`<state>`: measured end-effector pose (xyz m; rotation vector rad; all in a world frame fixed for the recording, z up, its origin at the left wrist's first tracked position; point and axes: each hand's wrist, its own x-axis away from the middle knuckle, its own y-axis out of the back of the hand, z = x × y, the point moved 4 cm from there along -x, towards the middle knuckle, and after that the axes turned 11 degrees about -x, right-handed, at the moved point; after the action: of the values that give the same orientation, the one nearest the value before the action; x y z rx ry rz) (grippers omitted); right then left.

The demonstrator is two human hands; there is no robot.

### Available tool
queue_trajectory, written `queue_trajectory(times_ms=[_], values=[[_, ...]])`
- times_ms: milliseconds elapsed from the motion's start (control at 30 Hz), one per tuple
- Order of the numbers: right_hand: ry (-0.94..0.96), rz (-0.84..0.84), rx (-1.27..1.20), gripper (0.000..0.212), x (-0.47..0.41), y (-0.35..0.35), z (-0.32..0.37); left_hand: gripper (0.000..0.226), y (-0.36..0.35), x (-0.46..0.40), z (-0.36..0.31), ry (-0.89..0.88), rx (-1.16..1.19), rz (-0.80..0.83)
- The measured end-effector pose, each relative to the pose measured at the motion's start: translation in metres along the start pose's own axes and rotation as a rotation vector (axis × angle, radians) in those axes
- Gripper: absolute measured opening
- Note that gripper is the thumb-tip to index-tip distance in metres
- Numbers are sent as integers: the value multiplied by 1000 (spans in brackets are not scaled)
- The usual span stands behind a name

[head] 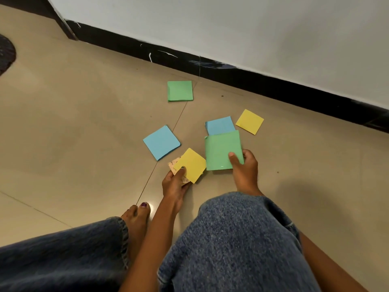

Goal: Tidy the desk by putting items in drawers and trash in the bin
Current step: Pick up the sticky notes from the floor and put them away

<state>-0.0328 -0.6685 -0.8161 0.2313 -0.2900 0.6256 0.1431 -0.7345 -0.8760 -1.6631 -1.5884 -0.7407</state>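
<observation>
Sticky-note pads lie scattered on a tiled floor beside a black skirting board [231,74], seen from above past the person's denim-clad knees. The right hand [245,167] pinches a green pad [221,150], thumb on top. The left hand [175,182] grips a yellow pad [190,164] stacked on a patterned card [174,165]. Taking the held green pad as landmark: a blue pad [220,125] pokes out just beyond its far edge, nearest the right hand's fingers. A second yellow pad [249,121] lies beyond and right. Another blue pad [161,142] lies to its left, nearer the left hand. A second green pad [180,91] lies farthest, towards the skirting.
</observation>
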Motion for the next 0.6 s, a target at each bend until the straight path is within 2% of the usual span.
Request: queue_trajectory(times_ms=[100, 233, 333, 400, 533, 600], values=[[-6, 155, 79, 11, -4, -13, -4, 16, -16, 2, 2, 41, 26, 73], [-31, 220, 221, 14, -5, -18, -20, 31, -36, 4, 1, 8, -11, 191], [-11, 238, 281, 23, -10, -18, -21, 19, -37, 2, 1, -58, -126, 200], [16, 265, 334, 22, -16, -20, -18, 16, -36, 0, 1, -63, -124, 211], [16, 378, 437, 22, -35, -33, -17, 26, -34, -6, 0, -69, -123, 222], [83, 331, 481, 23, -47, -37, -16, 29, -29, -11, -1, -85, -139, 196]])
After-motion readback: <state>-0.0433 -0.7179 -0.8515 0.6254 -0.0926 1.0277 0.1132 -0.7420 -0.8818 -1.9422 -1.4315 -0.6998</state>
